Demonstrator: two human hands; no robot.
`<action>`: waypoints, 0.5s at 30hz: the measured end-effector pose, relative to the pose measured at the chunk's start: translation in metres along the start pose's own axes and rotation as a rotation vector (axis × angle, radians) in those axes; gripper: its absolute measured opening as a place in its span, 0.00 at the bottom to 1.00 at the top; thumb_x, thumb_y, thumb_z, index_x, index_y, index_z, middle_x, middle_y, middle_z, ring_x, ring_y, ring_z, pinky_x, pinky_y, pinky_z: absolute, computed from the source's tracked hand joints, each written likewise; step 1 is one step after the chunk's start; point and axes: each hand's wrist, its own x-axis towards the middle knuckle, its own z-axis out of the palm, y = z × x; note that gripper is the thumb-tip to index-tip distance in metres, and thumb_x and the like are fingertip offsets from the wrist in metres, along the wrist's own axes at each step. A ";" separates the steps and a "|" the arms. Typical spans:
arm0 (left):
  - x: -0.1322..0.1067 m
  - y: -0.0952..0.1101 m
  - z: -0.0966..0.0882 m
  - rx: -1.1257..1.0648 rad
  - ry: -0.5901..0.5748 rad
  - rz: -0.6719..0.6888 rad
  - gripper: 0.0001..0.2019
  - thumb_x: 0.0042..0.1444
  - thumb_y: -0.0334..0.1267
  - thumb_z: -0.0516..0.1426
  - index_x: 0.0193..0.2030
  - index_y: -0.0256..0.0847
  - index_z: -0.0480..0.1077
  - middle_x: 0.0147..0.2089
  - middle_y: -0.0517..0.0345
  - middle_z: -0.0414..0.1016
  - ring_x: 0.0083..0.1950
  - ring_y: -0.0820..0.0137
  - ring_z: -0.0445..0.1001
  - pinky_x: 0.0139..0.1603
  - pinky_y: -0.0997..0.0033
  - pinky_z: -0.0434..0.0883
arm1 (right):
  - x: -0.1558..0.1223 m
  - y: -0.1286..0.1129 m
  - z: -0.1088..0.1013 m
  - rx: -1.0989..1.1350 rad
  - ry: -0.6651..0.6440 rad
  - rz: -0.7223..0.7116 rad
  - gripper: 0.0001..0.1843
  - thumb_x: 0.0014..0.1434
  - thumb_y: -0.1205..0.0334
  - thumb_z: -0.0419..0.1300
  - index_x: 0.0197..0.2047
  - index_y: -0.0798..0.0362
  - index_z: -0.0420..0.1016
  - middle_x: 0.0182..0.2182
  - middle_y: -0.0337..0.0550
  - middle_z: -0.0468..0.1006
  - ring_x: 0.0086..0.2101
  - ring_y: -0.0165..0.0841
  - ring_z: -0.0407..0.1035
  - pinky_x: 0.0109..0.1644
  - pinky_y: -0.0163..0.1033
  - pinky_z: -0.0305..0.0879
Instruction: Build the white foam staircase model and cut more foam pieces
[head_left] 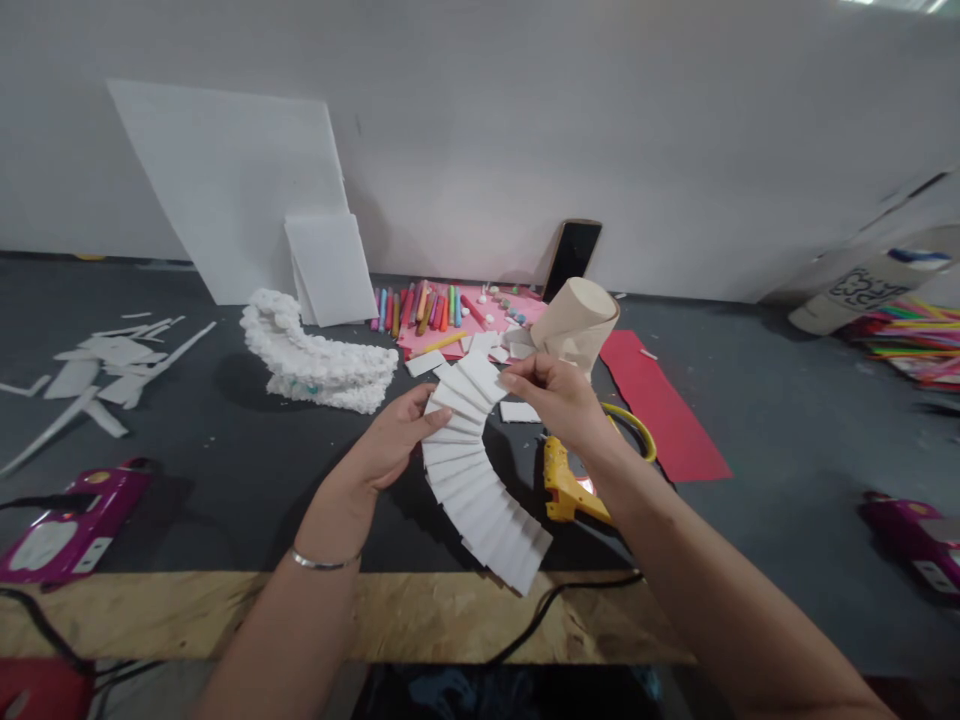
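A curved staircase model [480, 480] made of several stacked white foam strips is held up above the dark table. My left hand [394, 440] grips its left side near the upper steps, fingers closed on it. My right hand [555, 395] pinches the top step from the right. A yellow glue gun [570, 488] lies just below my right wrist. A beige paper roll [577, 322] stands behind my right hand.
A white fluffy curved model [315, 360] sits at centre left. White foam boards [232, 190] lean on the wall. Coloured markers [420, 308] lie on pink paper, beside a phone [571, 255]. A red sheet [664, 405], foam scraps [105, 365] and purple tools [71, 525] surround the work area.
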 end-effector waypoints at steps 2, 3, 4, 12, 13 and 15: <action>0.000 0.000 0.000 -0.004 0.000 0.001 0.20 0.47 0.39 0.69 0.45 0.37 0.72 0.44 0.52 0.79 0.46 0.63 0.76 0.49 0.65 0.69 | 0.000 0.000 0.000 -0.012 -0.005 -0.006 0.13 0.53 0.51 0.65 0.32 0.53 0.74 0.28 0.40 0.77 0.29 0.30 0.67 0.35 0.38 0.63; 0.000 0.000 0.001 -0.006 0.002 0.001 0.19 0.47 0.39 0.69 0.45 0.37 0.72 0.44 0.52 0.79 0.46 0.63 0.76 0.49 0.65 0.69 | 0.000 -0.001 0.000 -0.020 -0.009 -0.010 0.13 0.53 0.51 0.65 0.32 0.53 0.74 0.28 0.40 0.77 0.29 0.30 0.67 0.35 0.38 0.63; 0.000 0.001 0.001 -0.007 0.005 0.001 0.19 0.47 0.39 0.69 0.44 0.37 0.72 0.43 0.52 0.80 0.46 0.63 0.76 0.49 0.64 0.69 | -0.001 -0.001 0.000 -0.025 -0.011 -0.014 0.13 0.53 0.51 0.65 0.32 0.53 0.74 0.28 0.40 0.77 0.29 0.30 0.68 0.35 0.38 0.63; 0.000 0.001 0.002 -0.004 0.014 0.001 0.20 0.45 0.39 0.69 0.44 0.37 0.73 0.43 0.51 0.80 0.47 0.61 0.76 0.49 0.64 0.69 | -0.001 -0.005 0.000 -0.045 -0.029 -0.019 0.13 0.53 0.51 0.65 0.32 0.53 0.74 0.29 0.41 0.78 0.30 0.31 0.68 0.36 0.39 0.64; 0.000 0.001 0.002 -0.003 0.017 0.003 0.20 0.45 0.39 0.70 0.44 0.37 0.73 0.44 0.51 0.80 0.46 0.62 0.76 0.49 0.64 0.69 | -0.001 -0.005 0.000 -0.044 -0.031 -0.018 0.13 0.53 0.52 0.65 0.32 0.53 0.74 0.29 0.41 0.78 0.30 0.31 0.68 0.36 0.39 0.65; 0.001 0.001 0.001 -0.003 0.018 0.008 0.20 0.45 0.39 0.70 0.44 0.37 0.73 0.44 0.51 0.80 0.46 0.62 0.76 0.49 0.64 0.69 | -0.001 -0.006 -0.001 -0.042 -0.033 -0.019 0.13 0.53 0.51 0.65 0.32 0.53 0.74 0.28 0.41 0.78 0.30 0.31 0.68 0.36 0.39 0.65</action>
